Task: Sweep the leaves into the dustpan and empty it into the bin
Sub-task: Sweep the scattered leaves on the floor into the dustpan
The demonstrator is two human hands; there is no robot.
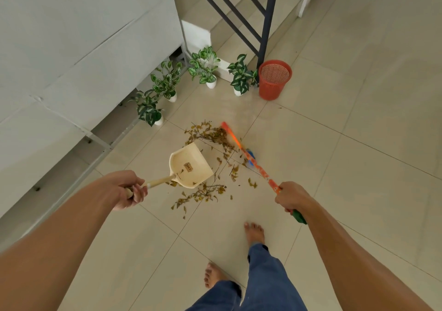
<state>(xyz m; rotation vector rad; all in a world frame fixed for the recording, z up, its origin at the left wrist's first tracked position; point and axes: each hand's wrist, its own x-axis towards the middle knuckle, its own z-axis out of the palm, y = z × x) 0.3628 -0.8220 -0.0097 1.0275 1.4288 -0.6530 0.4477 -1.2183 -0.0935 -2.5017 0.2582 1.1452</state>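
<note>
A cream plastic dustpan (190,166) rests on the tiled floor, its mouth facing the far right, with a few leaf bits inside. My left hand (129,190) grips its wooden handle. My right hand (290,197) grips the orange patterned handle of a broom (257,165), whose orange head (230,135) is blurred at the right edge of the leaf pile. Dry brown leaves and twigs (212,135) lie beyond the pan, and more leaves (203,193) are scattered beside and behind it. An orange mesh bin (273,80) stands upright farther away by the stair post.
Several small potted plants (205,68) in white pots line the wall and stair base at the left and centre. A dark metal railing post (266,31) stands next to the bin. My bare feet (254,233) are on the tiles below the leaves.
</note>
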